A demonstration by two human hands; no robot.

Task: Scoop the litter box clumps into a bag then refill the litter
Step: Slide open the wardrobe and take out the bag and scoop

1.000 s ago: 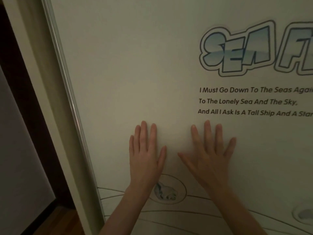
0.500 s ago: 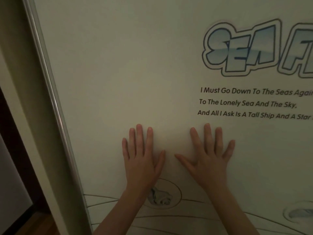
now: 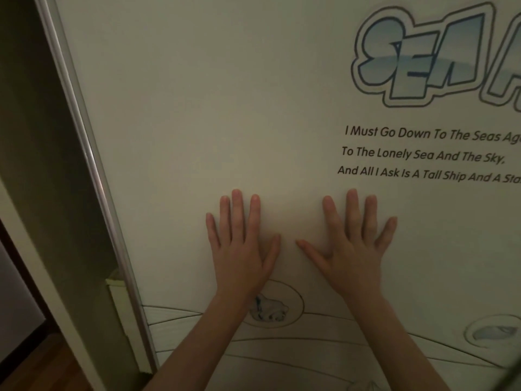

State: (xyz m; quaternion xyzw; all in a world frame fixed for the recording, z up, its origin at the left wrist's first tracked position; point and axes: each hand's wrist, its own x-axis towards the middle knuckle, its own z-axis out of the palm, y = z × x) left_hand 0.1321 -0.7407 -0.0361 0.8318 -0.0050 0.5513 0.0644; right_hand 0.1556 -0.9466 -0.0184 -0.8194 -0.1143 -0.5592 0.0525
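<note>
No litter box, scoop, bag or litter is in view. My left hand (image 3: 242, 249) and my right hand (image 3: 352, 246) lie flat, fingers spread, palms against a large white sliding door panel (image 3: 225, 108). The panel carries a blue "SEA" logo (image 3: 417, 57), lines of printed verse and drawn wave lines lower down. Both hands hold nothing. A small round picture (image 3: 270, 306) sits just below my left wrist.
A silver metal edge strip (image 3: 93, 165) runs down the panel's left side. Left of it is a dim gap with a pale wall (image 3: 48, 136) and a light-coloured object (image 3: 118, 300) low in the gap. Wood floor (image 3: 56, 371) shows at bottom left.
The gap left of the panel's edge has widened and a light-coloured object now shows in it; the panel has shifted right relative to the frame. Both hands stay flat on it.
</note>
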